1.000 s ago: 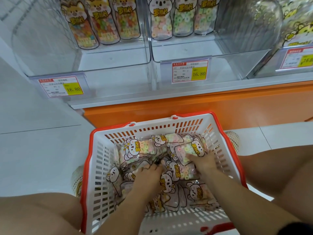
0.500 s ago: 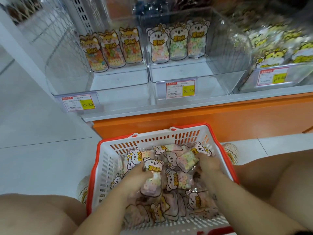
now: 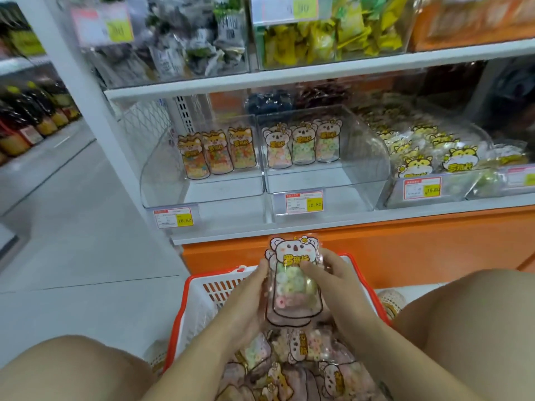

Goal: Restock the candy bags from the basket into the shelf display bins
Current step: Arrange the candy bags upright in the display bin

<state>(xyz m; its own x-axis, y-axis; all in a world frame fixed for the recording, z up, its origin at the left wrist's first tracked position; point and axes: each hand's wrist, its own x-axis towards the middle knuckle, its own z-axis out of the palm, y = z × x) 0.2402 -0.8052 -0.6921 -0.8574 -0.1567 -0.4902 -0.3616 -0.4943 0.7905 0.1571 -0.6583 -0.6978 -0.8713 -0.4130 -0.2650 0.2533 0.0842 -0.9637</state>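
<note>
Above the red-rimmed basket (image 3: 202, 287), the left hand (image 3: 246, 302) and right hand (image 3: 338, 287) grasp a koala candy bag (image 3: 292, 282) by its sides. The bag stands upright, long axis vertical, koala head pointing up toward the clear koala bin (image 3: 373, 180).

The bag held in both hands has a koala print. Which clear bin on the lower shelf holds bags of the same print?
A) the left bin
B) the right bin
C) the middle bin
C: the koala bag in the left hand and right hand matches the three koala bags standing in the middle bin; the left bin holds orange bags, the right bin yellow bags.
</note>
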